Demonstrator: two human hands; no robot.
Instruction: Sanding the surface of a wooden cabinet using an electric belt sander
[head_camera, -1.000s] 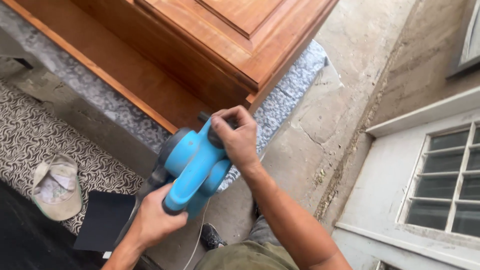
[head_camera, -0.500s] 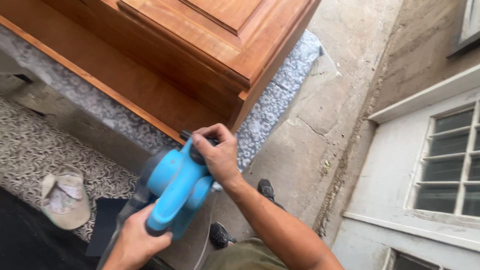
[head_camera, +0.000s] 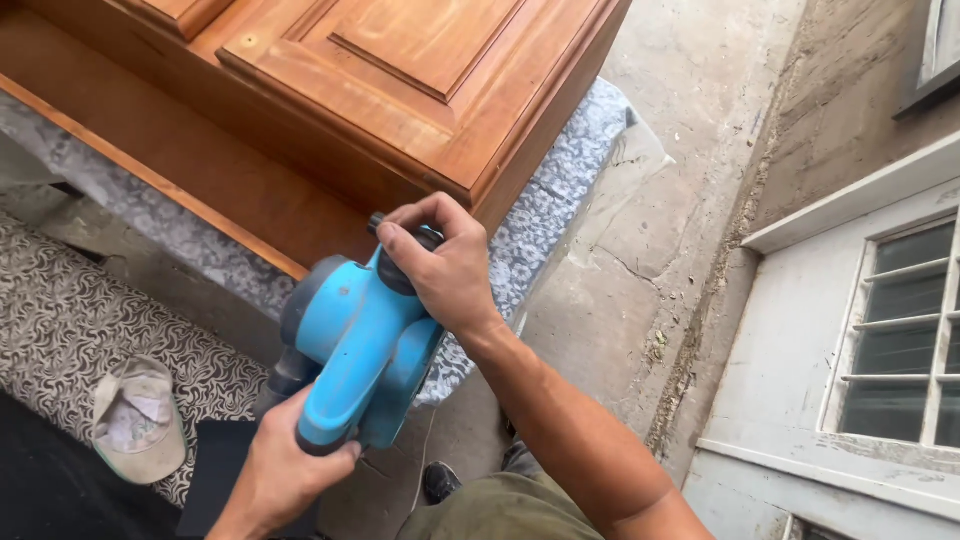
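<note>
I hold a blue electric power tool (head_camera: 355, 345) with a black front knob in both hands, just in front of the edge of a brown panelled wooden piece (head_camera: 400, 90). My left hand (head_camera: 285, 475) grips the rear blue handle. My right hand (head_camera: 445, 265) is wrapped over the black knob at the tool's front, close to the wood's lower side. The tool's underside is hidden from me.
The wooden piece lies on a grey patterned cloth (head_camera: 560, 210) over a stand. A pale cap (head_camera: 135, 420) and a dark flat sheet (head_camera: 215, 465) lie on the patterned floor covering at the left. Concrete ground (head_camera: 640, 250), a white window frame (head_camera: 880, 330) and my shoe (head_camera: 440, 482) are around me.
The view has shifted, so the wooden piece fills more of the top. The tool and both hands sit a little lower left than a second ago; both grips are unchanged.
</note>
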